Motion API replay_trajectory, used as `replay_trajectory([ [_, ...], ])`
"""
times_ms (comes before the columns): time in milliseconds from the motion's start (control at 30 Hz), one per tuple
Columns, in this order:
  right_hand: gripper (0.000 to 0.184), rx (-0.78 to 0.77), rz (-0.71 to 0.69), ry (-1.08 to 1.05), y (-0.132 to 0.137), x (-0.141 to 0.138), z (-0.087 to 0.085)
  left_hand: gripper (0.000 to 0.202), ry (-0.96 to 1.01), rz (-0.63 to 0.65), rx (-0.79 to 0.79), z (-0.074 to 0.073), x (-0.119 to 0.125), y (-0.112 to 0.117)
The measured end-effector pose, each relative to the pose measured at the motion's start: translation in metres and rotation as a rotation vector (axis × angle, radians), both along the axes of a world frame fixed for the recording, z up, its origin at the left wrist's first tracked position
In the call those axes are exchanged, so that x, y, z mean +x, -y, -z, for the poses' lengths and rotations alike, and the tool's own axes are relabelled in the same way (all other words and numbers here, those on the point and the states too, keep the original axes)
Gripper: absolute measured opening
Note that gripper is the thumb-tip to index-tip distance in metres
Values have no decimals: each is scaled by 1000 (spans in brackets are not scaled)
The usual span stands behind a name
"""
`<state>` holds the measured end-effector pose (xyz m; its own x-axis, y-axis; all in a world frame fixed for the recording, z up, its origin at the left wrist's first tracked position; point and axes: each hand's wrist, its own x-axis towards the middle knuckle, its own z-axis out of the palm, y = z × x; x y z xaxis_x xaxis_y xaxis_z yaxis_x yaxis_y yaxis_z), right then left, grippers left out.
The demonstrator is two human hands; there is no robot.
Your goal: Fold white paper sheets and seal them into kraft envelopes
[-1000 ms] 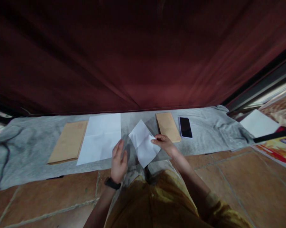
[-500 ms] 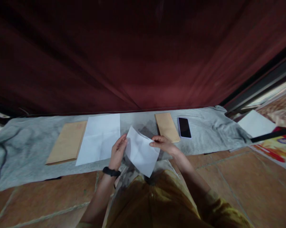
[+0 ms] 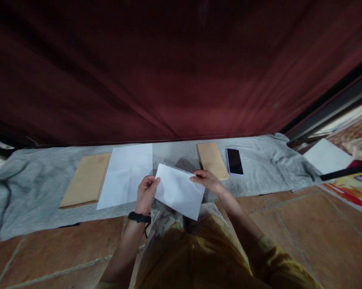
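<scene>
Between my two hands is a folded sheet of white paper [image 3: 179, 192], held tilted above my lap at the near edge of the grey cloth. My left hand [image 3: 146, 194], with a black band on the wrist, pinches its left edge between thumb and fingers. At the upper right corner, my right hand [image 3: 207, 181] grips the paper with the thumb on top. A flat stack of white paper [image 3: 125, 172] lies left of my left hand. Just beyond my right hand rests a smaller stack of brown envelopes [image 3: 212, 158].
A larger stack of brown envelopes [image 3: 86, 178] lies left of the white paper. Right of the small envelopes is a phone [image 3: 234, 161] with a dark screen. The grey cloth [image 3: 268, 164] runs along a dark red curtain [image 3: 181, 88]. Brown floor tiles [image 3: 316, 228] are in front.
The paper has turned flatter and wider between my hands, its fold now looking pressed closer together. My left hand has shifted slightly down and left along its edge.
</scene>
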<state>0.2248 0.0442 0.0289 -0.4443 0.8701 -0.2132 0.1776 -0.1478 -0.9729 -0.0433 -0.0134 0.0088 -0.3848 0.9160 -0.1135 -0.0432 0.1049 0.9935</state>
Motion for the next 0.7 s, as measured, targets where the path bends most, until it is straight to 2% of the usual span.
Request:
replay_trajectory([
  [133,33,65,10,48,-6,0,2,36,-43,53,-32,-3,1,0],
  [300,28,115,14,107,-13,-1,3,34,-170,30,-5,-4,-1,-9],
  [433,26,95,21,101,-13,-3,4,27,-235,20,42,-2,-5,-27],
  [700,21,124,40,131,-12,-2,17,22,-448,114,102,-3,-7,-64],
])
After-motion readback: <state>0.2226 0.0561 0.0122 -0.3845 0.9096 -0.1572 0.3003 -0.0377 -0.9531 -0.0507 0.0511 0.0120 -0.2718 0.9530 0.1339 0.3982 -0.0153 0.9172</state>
